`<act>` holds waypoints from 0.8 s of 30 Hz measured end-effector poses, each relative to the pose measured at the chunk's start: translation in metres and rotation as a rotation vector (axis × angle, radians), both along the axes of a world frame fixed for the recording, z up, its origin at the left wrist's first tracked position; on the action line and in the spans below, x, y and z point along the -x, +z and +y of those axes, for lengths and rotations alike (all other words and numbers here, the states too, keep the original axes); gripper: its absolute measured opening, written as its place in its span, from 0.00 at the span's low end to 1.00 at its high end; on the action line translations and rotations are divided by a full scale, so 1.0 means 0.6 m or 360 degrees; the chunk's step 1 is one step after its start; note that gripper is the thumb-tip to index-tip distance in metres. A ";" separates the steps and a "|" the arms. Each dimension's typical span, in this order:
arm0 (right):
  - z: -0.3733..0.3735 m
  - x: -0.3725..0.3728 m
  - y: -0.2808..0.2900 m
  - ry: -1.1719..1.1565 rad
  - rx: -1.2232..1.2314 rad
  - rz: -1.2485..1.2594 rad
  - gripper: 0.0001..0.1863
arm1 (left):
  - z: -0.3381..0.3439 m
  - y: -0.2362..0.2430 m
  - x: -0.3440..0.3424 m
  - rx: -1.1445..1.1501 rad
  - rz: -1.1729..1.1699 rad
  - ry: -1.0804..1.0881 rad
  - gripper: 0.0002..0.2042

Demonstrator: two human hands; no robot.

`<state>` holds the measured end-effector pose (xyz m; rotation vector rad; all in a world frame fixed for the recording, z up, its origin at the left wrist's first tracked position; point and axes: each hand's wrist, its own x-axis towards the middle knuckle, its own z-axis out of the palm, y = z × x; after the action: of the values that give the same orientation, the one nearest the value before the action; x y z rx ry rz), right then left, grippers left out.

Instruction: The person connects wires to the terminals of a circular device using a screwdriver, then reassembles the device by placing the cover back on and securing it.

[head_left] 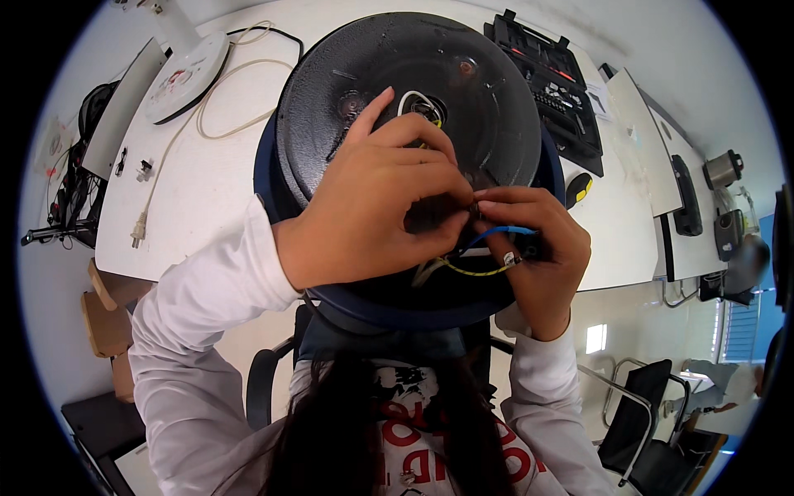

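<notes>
Dark hair [331,430] hangs nearest the camera at the bottom centre, over a printed white top [407,426]. Above it, just right of the frame's centre, both hands meet at a small part [475,209], mostly hidden and too small to identify. The left hand [380,202] pinches it between thumb and forefinger, with one finger lifted toward the top of the frame. The right hand [542,248] has its thumb and forefinger closed on the same spot from the other side. A blue wire [500,231] and a striped yellow wire [475,274] run to the right hand; whether its other fingers grip them or only touch them, I cannot tell.

The job looks partway through: these wires lie exposed, and none looks tucked away. Whether any joint is finished cannot be told, since the fingers cover it.

Behind the hands, at the upper centre, a black disc [480,120] shows a white cable [405,99] in its central opening. A dark blue rim [389,312] curves out below and beside it. Around these spreads the white worktop [624,240]. At its upper right are an open tool case [571,128] and a yellow-and-black tool [579,190]; at the upper left, a white stand [190,78] and a pale plug [139,227]. A black chair [641,413] stands at the lower right.
</notes>
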<state>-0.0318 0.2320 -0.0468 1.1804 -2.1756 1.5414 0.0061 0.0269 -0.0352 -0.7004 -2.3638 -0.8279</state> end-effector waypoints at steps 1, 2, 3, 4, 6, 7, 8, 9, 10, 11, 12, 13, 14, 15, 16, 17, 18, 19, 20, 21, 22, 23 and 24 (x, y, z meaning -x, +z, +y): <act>0.000 0.002 0.000 0.0013 0.0008 -0.0003 0.15 | -0.001 0.001 0.000 -0.0009 0.0000 -0.0004 0.07; 0.001 0.002 -0.001 0.0026 0.0016 -0.0005 0.15 | -0.001 0.002 0.000 -0.0018 0.0000 -0.0007 0.07; 0.002 0.002 -0.001 0.0014 0.0021 -0.0029 0.15 | -0.001 0.002 0.002 -0.0007 0.0006 -0.0019 0.07; 0.001 0.000 -0.003 0.0007 0.0027 -0.0058 0.15 | -0.001 -0.001 0.003 0.0005 0.0007 -0.0025 0.07; 0.001 -0.002 -0.004 -0.0010 0.0013 -0.0074 0.15 | -0.002 -0.003 0.004 0.0016 0.0002 -0.0022 0.06; 0.002 -0.001 -0.002 -0.0021 -0.0003 -0.0059 0.15 | -0.002 -0.002 0.004 0.0020 -0.0002 -0.0016 0.06; 0.002 -0.001 -0.002 -0.0033 -0.0020 -0.0044 0.15 | -0.002 -0.002 0.004 0.0024 -0.0005 -0.0010 0.06; 0.002 -0.003 -0.003 -0.0058 -0.0016 -0.0041 0.15 | -0.001 -0.002 0.002 0.0027 -0.0014 -0.0006 0.06; 0.002 -0.005 -0.004 -0.0085 -0.0008 -0.0032 0.15 | -0.002 0.000 0.002 0.0034 -0.0016 -0.0005 0.07; 0.002 -0.006 -0.005 -0.0111 -0.0001 -0.0023 0.15 | -0.002 0.002 0.002 0.0041 -0.0017 -0.0002 0.08; 0.004 -0.006 -0.007 -0.0115 0.0041 -0.0038 0.15 | -0.001 0.004 0.002 0.0012 -0.0043 -0.0018 0.11; 0.005 -0.004 -0.012 -0.0115 0.0086 -0.0055 0.15 | -0.001 0.006 0.002 -0.0014 -0.0070 -0.0030 0.13; 0.006 -0.003 -0.014 -0.0113 0.0131 -0.0073 0.15 | -0.002 0.008 0.002 -0.0039 -0.0097 -0.0040 0.16; 0.005 -0.003 -0.013 -0.0121 0.0138 -0.0087 0.15 | -0.003 0.009 0.002 -0.0126 -0.0133 -0.0106 0.19; 0.004 -0.003 -0.013 -0.0133 0.0142 -0.0102 0.15 | -0.005 0.009 0.003 -0.0215 -0.0170 -0.0175 0.22; 0.003 -0.003 -0.013 -0.0144 0.0147 -0.0118 0.14 | -0.006 0.011 0.003 -0.0304 -0.0208 -0.0242 0.24; 0.003 -0.005 -0.012 -0.0144 0.0140 -0.0119 0.13 | -0.009 0.017 0.000 -0.0303 -0.0222 -0.0214 0.25; 0.004 -0.006 -0.011 -0.0152 0.0134 -0.0118 0.12 | -0.014 0.026 -0.004 -0.0302 -0.0237 -0.0192 0.26; 0.004 -0.006 -0.010 -0.0160 0.0127 -0.0117 0.11 | -0.020 0.034 -0.007 -0.0300 -0.0251 -0.0172 0.27; 0.005 -0.005 -0.010 -0.0157 0.0135 -0.0110 0.11 | -0.027 0.040 -0.007 -0.0213 -0.0208 -0.0101 0.27; 0.003 -0.006 -0.011 -0.0145 0.0151 -0.0111 0.11 | -0.038 0.047 -0.010 -0.0116 -0.0170 -0.0019 0.26; 0.001 -0.007 -0.011 -0.0135 0.0167 -0.0111 0.12 | -0.048 0.054 -0.010 -0.0021 -0.0131 0.0059 0.25; -0.001 -0.010 -0.011 -0.0134 0.0189 -0.0151 0.11 | -0.059 0.058 -0.004 0.0004 -0.0138 0.0047 0.20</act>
<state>-0.0259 0.2313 -0.0532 0.9857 -2.1283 1.6965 0.0088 -0.0087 -0.0005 -0.6408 -2.4466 -0.8584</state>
